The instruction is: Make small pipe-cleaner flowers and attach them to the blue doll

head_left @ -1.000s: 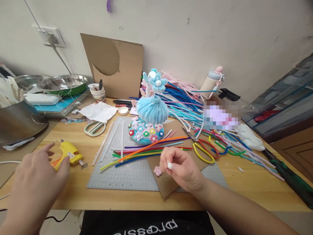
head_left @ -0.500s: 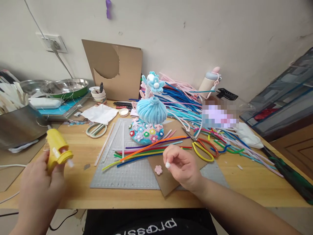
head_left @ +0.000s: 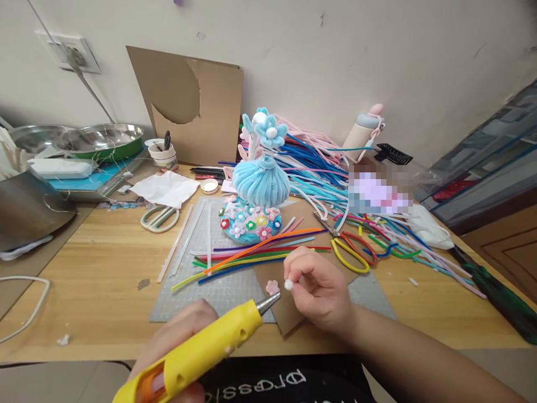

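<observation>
Gluing step, apparently: the left hand (head_left: 178, 330) grips a glue gun (head_left: 210, 351), its nozzle (head_left: 268, 304) near the white ball (head_left: 288, 284) pinched in the right hand (head_left: 322, 290); a pink flower (head_left: 272, 287) lies on cardboard (head_left: 289, 320). The next move calls for steady alignment.

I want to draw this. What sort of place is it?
It looks like a craft table, maybe in a home. The left hand holds a yellow glue gun, and there are scissors and lots of colourful pipe cleaners.
</observation>
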Motion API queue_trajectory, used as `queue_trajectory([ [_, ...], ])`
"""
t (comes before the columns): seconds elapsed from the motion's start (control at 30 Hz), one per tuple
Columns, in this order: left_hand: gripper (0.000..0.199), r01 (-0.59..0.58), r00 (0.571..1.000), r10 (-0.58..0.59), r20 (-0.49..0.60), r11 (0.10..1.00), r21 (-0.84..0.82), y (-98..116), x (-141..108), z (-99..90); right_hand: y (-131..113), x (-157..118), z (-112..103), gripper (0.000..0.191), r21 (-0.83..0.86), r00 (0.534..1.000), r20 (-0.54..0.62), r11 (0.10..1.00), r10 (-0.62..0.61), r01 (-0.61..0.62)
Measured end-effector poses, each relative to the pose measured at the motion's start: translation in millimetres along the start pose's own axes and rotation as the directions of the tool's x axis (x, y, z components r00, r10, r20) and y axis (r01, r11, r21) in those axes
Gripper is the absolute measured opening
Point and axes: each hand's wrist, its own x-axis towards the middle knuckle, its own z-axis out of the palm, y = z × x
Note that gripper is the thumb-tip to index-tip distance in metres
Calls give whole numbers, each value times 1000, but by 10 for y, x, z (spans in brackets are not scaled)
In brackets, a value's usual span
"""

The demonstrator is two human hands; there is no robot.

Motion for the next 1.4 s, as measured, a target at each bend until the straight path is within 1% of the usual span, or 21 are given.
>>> queue_trajectory([
  [0.03,59,14,999,-12,52,999,-31,43,39,-27,-11,0,2,19,-2,1000,8,1000,-9,9],
  [0.07,53,49,996,-46,77,998,-46,74,68,-50,-24,0,4,19,-9,1000,14,1000,-17,17],
  [0.1,48,53,999,-52,12,995,-86,91,86,-64,-38,1,6,19,-16,1000,18,1000,-24,24],
  [0.13,43,50,998,-53,-18,991,-124,91,94,-69,-52,2,8,18,-22,999,24,999,-28,29],
  [0.17,42,34,999,-37,-20,987,-159,75,95,-64,-65,2,10,18,-26,999,32,999,-34,35],
  [0.2,43,10,1000,-10,2,982,-186,47,90,-53,-77,3,12,17,-29,998,40,999,-39,40],
  [0.27,49,-23,995,43,88,975,-219,-20,72,-18,-95,2,12,17,-35,997,53,998,-51,53],
  [0.3,50,-15,993,40,109,975,-220,-46,63,2,-102,3,11,17,-37,997,60,998,-55,57],
  [0.33,51,0,993,25,112,977,-213,-62,53,23,-106,3,10,16,-41,996,64,997,-57,59],
  [0.4,49,37,996,-22,83,982,-186,-55,39,64,-112,8,8,16,-47,996,69,997,-54,58],
  [0.5,46,47,998,-40,46,987,-155,26,36,101,-118,19,7,16,-42,996,71,998,-47,50],
  [0.63,42,56,998,-53,29,994,-94,139,77,59,-124,29,8,18,-29,996,85,999,-30,33],
  [0.83,36,-21,984,25,178,1000,-22,157,138,-82,-114,24,7,18,-26,995,90,998,-48,51],
  [1.07,30,22,984,-25,176,999,24,95,107,-102,-93,1,10,19,-10,994,104,999,-37,38],
  [1.2,23,26,985,-32,169,999,39,60,88,-100,-88,2,4,18,-26,993,110,998,-47,50],
  [1.4,20,-4,984,-8,176,998,69,25,64,-118,-71,-9,3,17,-10,992,119,999,-43,45],
])
